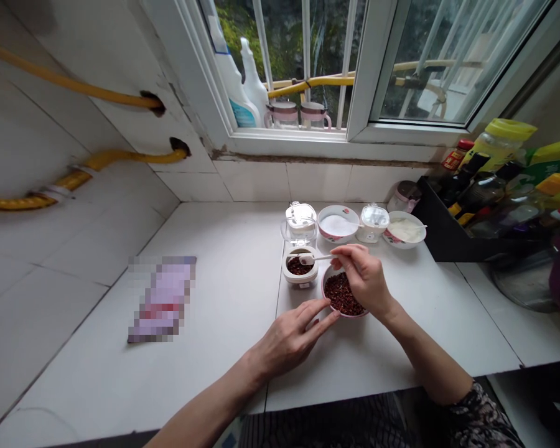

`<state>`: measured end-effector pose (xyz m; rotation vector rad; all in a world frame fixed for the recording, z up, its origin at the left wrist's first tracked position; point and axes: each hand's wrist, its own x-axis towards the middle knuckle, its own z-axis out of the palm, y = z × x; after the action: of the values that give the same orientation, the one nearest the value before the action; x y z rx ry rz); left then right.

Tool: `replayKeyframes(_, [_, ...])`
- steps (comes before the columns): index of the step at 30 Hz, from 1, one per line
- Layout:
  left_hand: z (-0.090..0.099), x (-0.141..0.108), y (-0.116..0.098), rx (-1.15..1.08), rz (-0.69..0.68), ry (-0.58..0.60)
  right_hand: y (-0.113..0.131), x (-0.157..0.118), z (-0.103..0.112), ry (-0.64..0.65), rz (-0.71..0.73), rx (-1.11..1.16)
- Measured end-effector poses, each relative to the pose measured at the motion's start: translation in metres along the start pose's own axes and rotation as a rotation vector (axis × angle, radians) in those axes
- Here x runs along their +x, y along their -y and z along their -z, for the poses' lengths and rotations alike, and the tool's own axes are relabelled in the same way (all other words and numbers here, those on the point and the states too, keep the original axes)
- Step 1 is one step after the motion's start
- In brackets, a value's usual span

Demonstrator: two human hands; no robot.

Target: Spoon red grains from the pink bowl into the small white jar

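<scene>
My right hand (361,277) pinches the handle of a small white spoon (307,259), whose bowl is over the open mouth of a small white jar (300,281). Dark red, peppercorn-like grains (299,266) are inside the jar. Its clear lid stands raised behind it. Just right of the jar, a bowl (324,287) holds more of the same grains (343,295), partly hidden by my right hand. My left hand (296,333) has its fingers apart, with fingertips touching the bowl's near left rim.
Behind are a closed white jar (301,216), a bowl of white powder (338,238), another lidded jar (374,223) and a bowl of pale contents (406,242). A black bottle rack (441,239) stands right, beside a pot. A purple packet (165,295) lies left.
</scene>
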<state>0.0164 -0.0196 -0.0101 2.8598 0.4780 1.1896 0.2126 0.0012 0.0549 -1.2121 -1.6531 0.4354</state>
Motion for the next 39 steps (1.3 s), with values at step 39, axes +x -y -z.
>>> replayKeyframes(39, [-0.002,-0.003,0.001,-0.006,0.015,0.003,-0.025,-0.006,0.026,0.223,-0.147,-0.163])
